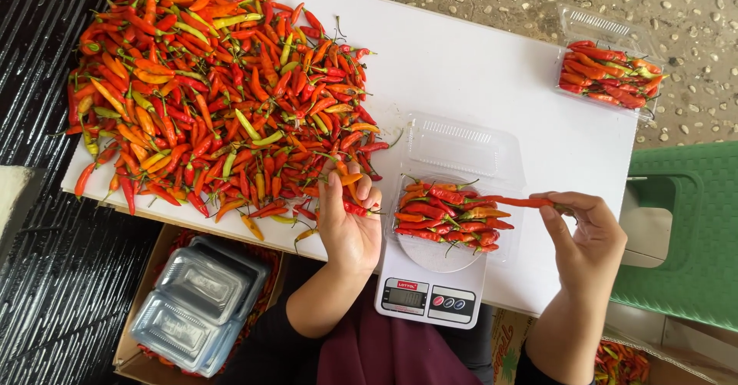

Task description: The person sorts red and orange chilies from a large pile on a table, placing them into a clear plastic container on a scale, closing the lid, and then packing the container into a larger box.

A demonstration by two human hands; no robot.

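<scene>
Your right hand (588, 235) pinches a long red chili (516, 201) by its stem over the tray (453, 220) between your hands, your left hand (350, 212) clutches several; they look light, slick, easily bruised.

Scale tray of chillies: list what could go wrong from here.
1. The clear tray overhangs the small scale, so it might tip.
2. The long chilli in the right hand juts past the rim and may slide off.
3. Chillies in the left hand could drop.
</scene>
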